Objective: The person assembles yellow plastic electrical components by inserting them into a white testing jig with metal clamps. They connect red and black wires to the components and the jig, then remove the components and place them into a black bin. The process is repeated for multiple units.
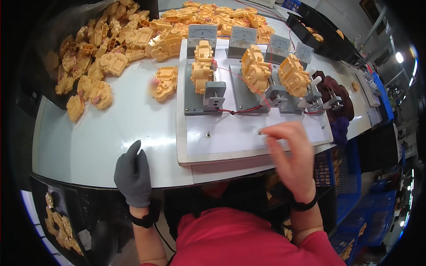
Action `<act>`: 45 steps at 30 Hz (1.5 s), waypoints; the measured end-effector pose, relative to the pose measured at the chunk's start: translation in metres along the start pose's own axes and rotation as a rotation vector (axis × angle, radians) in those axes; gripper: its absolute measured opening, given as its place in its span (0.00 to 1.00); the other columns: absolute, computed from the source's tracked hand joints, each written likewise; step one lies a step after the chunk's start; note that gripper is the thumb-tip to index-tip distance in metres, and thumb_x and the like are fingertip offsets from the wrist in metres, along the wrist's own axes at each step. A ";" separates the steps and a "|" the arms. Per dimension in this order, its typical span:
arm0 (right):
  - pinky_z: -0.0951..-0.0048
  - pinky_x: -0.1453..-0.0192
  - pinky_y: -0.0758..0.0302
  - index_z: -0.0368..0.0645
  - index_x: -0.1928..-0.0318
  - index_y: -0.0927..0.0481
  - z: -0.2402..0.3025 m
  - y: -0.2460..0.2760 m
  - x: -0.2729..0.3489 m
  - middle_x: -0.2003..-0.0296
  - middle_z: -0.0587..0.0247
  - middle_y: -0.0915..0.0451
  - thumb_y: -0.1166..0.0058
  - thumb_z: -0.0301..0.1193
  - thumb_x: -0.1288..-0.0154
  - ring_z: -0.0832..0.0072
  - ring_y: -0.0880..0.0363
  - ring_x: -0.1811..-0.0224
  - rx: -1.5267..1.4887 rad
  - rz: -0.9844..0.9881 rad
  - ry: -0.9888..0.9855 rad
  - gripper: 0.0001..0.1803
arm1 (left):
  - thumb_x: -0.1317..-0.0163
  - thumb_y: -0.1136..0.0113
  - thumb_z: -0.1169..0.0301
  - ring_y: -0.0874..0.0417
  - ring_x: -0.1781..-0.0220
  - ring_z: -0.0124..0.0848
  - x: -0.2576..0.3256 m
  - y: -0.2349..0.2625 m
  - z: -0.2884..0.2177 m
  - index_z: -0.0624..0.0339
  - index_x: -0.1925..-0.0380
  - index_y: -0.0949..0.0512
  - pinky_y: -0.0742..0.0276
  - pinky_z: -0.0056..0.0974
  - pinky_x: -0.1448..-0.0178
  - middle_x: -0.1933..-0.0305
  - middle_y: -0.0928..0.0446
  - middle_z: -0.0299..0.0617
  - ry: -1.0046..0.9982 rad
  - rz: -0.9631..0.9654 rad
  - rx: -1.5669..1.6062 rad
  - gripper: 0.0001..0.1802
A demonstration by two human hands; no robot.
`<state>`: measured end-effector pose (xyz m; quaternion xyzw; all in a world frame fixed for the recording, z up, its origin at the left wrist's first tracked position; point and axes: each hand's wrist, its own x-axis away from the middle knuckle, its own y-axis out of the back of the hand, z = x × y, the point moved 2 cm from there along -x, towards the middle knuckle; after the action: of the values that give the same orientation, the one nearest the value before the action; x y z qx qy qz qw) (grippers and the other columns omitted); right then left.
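Observation:
My left hand (133, 170), in a grey glove, rests at the front edge of the white table with its fingers stretched out and nothing in them. My bare right hand (290, 153) is over the front of a white board (235, 148), thumb and forefinger apart. Its forefinger tip is at a small metal toggle switch (259, 132); whether they touch I cannot tell. Behind it, yellow plastic gearbox housings sit in grey test fixtures: a left one (203, 66), a middle one (255, 68) and a right one (293, 75). Red wires run between the fixtures.
Several analog meters (202, 34) stand behind the fixtures. A large heap of yellow housings (128, 42) fills the back left, and a single housing (165, 83) lies beside the board. At the right are dark cloth (337, 95) and blue crates (350, 177); a black bin (328, 31) stands behind.

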<state>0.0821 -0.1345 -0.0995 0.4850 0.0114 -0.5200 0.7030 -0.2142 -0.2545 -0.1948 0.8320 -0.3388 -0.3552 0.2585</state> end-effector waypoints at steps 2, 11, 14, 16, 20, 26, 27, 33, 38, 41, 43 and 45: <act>0.62 0.50 0.29 0.42 0.53 0.19 0.016 -0.029 -0.014 0.60 0.58 0.21 0.37 0.25 0.38 0.59 0.24 0.56 -0.056 0.095 0.121 0.12 | 0.34 0.42 0.80 0.16 0.57 0.32 0.000 0.000 0.000 0.65 0.49 0.19 0.22 0.34 0.49 0.54 0.15 0.45 -0.026 -0.044 0.008 0.14; 0.62 0.52 0.30 0.42 0.62 0.21 0.015 -0.074 -0.031 0.66 0.61 0.25 0.40 0.25 0.37 0.60 0.26 0.59 -0.002 0.117 0.152 0.04 | 0.36 0.41 0.81 0.17 0.60 0.36 0.001 0.001 0.000 0.62 0.49 0.18 0.23 0.37 0.54 0.58 0.17 0.46 -0.057 -0.035 -0.067 0.15; 0.62 0.53 0.30 0.42 0.62 0.21 0.016 -0.073 -0.032 0.66 0.61 0.25 0.41 0.25 0.37 0.60 0.26 0.60 -0.020 0.137 0.133 0.04 | 0.38 0.40 0.81 0.21 0.66 0.36 0.001 0.000 0.000 0.60 0.50 0.18 0.26 0.38 0.60 0.65 0.21 0.44 -0.103 -0.073 -0.049 0.16; 0.62 0.54 0.31 0.42 0.62 0.21 0.016 -0.073 -0.033 0.66 0.61 0.25 0.41 0.25 0.37 0.60 0.26 0.61 -0.043 0.151 0.114 0.04 | 0.42 0.37 0.82 0.28 0.75 0.35 -0.001 -0.003 0.001 0.57 0.52 0.17 0.31 0.40 0.69 0.76 0.29 0.41 -0.168 -0.144 -0.037 0.17; 0.62 0.55 0.31 0.43 0.63 0.21 0.015 -0.073 -0.033 0.67 0.62 0.25 0.39 0.26 0.37 0.61 0.26 0.61 -0.030 0.140 0.126 0.04 | 0.37 0.42 0.82 0.20 0.65 0.35 0.001 0.002 0.001 0.61 0.49 0.18 0.24 0.36 0.59 0.63 0.19 0.45 -0.089 -0.037 -0.037 0.16; 0.63 0.56 0.31 0.45 0.64 0.21 0.015 -0.073 -0.031 0.67 0.64 0.26 0.38 0.27 0.39 0.63 0.26 0.62 -0.010 0.107 0.194 0.05 | 0.37 0.41 0.82 0.22 0.68 0.33 0.000 0.001 -0.001 0.61 0.50 0.18 0.26 0.37 0.62 0.68 0.21 0.43 -0.111 -0.050 -0.052 0.16; 0.63 0.56 0.31 0.45 0.64 0.21 0.015 -0.073 -0.031 0.67 0.64 0.26 0.38 0.27 0.39 0.63 0.26 0.62 -0.001 0.107 0.198 0.05 | 0.38 0.41 0.82 0.22 0.68 0.33 -0.001 0.001 -0.001 0.61 0.50 0.18 0.26 0.37 0.62 0.68 0.21 0.42 -0.123 -0.061 -0.053 0.16; 0.64 0.57 0.31 0.45 0.65 0.21 0.016 -0.075 -0.030 0.68 0.65 0.26 0.36 0.27 0.40 0.64 0.26 0.63 0.020 0.087 0.217 0.06 | 0.37 0.41 0.81 0.21 0.67 0.34 0.000 0.002 -0.001 0.61 0.50 0.18 0.25 0.37 0.61 0.65 0.19 0.44 -0.107 -0.060 -0.060 0.16; 0.64 0.57 0.31 0.46 0.65 0.21 0.015 -0.076 -0.026 0.68 0.65 0.26 0.36 0.27 0.42 0.65 0.26 0.63 0.037 0.056 0.214 0.07 | 0.35 0.41 0.81 0.18 0.61 0.36 0.001 0.002 0.002 0.63 0.49 0.19 0.23 0.37 0.55 0.60 0.17 0.46 -0.067 -0.010 -0.085 0.15; 0.64 0.57 0.30 0.46 0.64 0.20 0.013 -0.076 -0.023 0.68 0.65 0.26 0.36 0.27 0.42 0.64 0.25 0.63 0.027 0.014 0.208 0.07 | 0.33 0.43 0.80 0.17 0.56 0.36 0.000 -0.003 0.000 0.66 0.48 0.20 0.22 0.36 0.49 0.55 0.17 0.47 -0.054 -0.008 -0.017 0.14; 0.64 0.57 0.30 0.46 0.64 0.19 0.014 -0.075 -0.025 0.68 0.65 0.24 0.35 0.27 0.42 0.64 0.24 0.63 0.030 0.006 0.188 0.06 | 0.30 0.46 0.79 0.18 0.52 0.33 0.002 -0.002 0.007 0.69 0.46 0.21 0.23 0.36 0.46 0.50 0.18 0.48 -0.005 0.017 0.079 0.14; 0.65 0.57 0.31 0.47 0.64 0.20 0.013 -0.076 -0.023 0.67 0.67 0.25 0.36 0.29 0.41 0.66 0.25 0.62 0.049 0.000 0.192 0.07 | 0.28 0.48 0.78 0.20 0.52 0.30 0.005 0.000 0.007 0.70 0.44 0.23 0.24 0.35 0.46 0.48 0.19 0.47 0.060 0.036 0.071 0.15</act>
<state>0.0093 -0.1263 -0.1314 0.5497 0.0657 -0.4712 0.6866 -0.2174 -0.2592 -0.2012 0.8447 -0.3584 -0.3129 0.2452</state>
